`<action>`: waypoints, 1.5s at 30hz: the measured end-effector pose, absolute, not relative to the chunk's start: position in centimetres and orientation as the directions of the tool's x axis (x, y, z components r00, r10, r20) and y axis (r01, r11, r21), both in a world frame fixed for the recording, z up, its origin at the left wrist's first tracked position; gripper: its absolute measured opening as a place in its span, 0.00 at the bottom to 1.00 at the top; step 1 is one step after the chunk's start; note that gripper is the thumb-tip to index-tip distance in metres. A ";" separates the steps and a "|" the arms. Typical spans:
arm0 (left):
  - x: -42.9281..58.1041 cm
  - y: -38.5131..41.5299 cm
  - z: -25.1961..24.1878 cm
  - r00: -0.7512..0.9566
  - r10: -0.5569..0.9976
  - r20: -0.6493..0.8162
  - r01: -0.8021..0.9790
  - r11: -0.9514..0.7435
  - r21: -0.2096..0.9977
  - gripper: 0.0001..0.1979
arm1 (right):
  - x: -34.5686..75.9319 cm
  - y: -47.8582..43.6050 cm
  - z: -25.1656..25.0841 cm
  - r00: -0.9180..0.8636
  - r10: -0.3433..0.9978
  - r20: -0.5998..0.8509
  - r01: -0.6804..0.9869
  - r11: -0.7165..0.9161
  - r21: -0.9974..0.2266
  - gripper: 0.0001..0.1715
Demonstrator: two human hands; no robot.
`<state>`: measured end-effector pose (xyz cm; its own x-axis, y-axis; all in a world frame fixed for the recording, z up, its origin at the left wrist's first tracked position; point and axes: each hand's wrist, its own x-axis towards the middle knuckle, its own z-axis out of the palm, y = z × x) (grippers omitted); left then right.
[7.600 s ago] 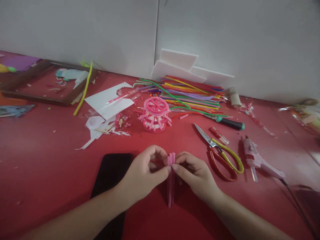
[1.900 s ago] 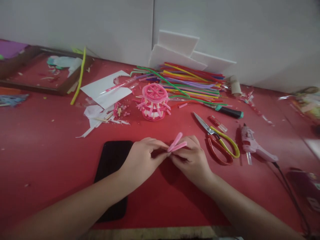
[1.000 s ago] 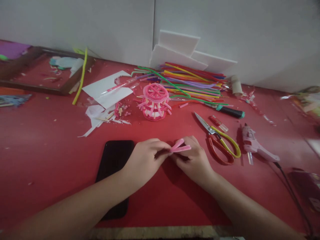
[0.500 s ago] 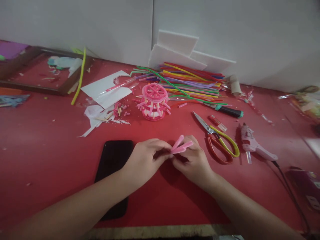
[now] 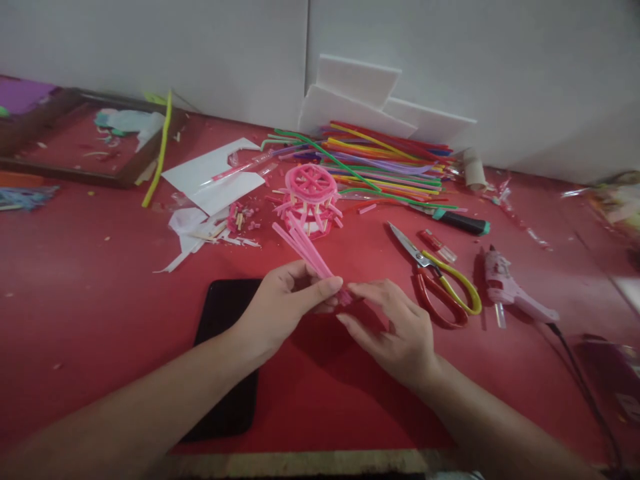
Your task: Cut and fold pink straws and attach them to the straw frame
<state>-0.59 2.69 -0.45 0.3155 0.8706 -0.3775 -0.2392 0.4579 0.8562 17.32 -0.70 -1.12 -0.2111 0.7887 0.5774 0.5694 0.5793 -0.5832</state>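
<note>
My left hand [image 5: 285, 307] pinches a small bundle of pink straws [image 5: 305, 252] near one end; the bundle points up and to the left, toward a round pink straw structure [image 5: 309, 200]. My right hand [image 5: 395, 327] lies just to the right with its fingers stretched out, fingertips close to the lower end of the bundle and holding nothing. Both hands hover over the red table [image 5: 100, 280].
A black phone [image 5: 225, 360] lies under my left forearm. Scissors with red and yellow handles [image 5: 440, 283], a pink glue gun [image 5: 510, 293] with its cord, a craft knife [image 5: 457, 221], a heap of coloured straws [image 5: 385, 167], white foam sheets [image 5: 360, 100], paper scraps [image 5: 210, 193] and a wooden frame [image 5: 75, 147] lie around.
The pink straws were bent between both hands; now they stand out straight up-left in my left hand alone. My right hand has let go and opened.
</note>
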 end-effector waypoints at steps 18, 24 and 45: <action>-0.3 2.7 -0.3 0.440 0.774 -0.456 -0.382 0.620 0.685 0.10 | 17.2 -1.2 0.1 -0.276 0.676 0.683 0.680 0.639 -0.358 0.06; -0.5 2.5 -0.4 0.540 0.767 -0.347 -0.398 0.596 0.697 0.08 | 17.2 -2.0 -0.5 -0.071 0.833 0.549 0.584 0.481 -0.654 0.05; -0.8 2.5 -0.7 0.625 0.722 -0.296 -0.412 0.627 0.661 0.03 | 17.7 -1.8 -1.2 -0.176 0.885 0.431 0.301 0.466 -0.832 0.05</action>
